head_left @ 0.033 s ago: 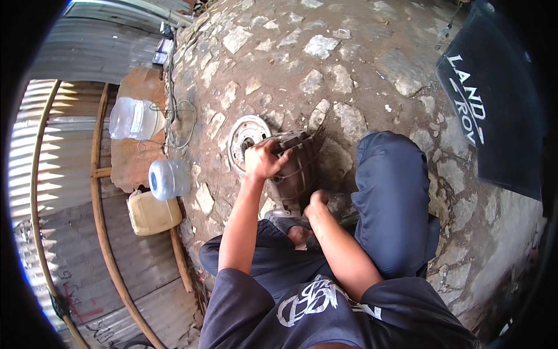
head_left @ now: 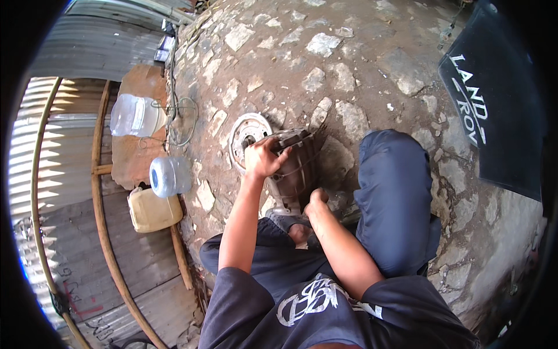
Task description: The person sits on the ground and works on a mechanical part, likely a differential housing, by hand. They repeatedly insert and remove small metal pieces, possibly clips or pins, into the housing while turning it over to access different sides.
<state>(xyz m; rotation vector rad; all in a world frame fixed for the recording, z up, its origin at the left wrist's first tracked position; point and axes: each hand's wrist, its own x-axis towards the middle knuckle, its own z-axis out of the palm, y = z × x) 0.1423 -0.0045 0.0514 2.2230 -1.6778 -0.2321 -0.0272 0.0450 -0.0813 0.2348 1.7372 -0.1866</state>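
A dirty brown ribbed metal casing [head_left: 302, 170] stands on the ground in front of me, between my knees. My left hand [head_left: 265, 158] rests on its upper left edge, fingers bent over it and thumb stretched to the right. By the casing's near right side is my right hand [head_left: 317, 200], its fingers curled closed. Anything inside that fist is hidden from view. A round white wheel rim [head_left: 239, 131] with rusty marks lies just beyond my left hand, beside the casing. The casing's exact kind cannot be made out.
The ground is packed earth with embedded stones [head_left: 353, 119]. To the left stand a large clear water bottle [head_left: 125, 116], a blue water jug [head_left: 170, 177] and a yellowish jerrycan [head_left: 152, 210] along a corrugated metal wall [head_left: 67, 174]. A black mud flap-like sheet [head_left: 505, 116] is at right.
The view has shifted very slightly. Both hands and the casing keep practically the same places.
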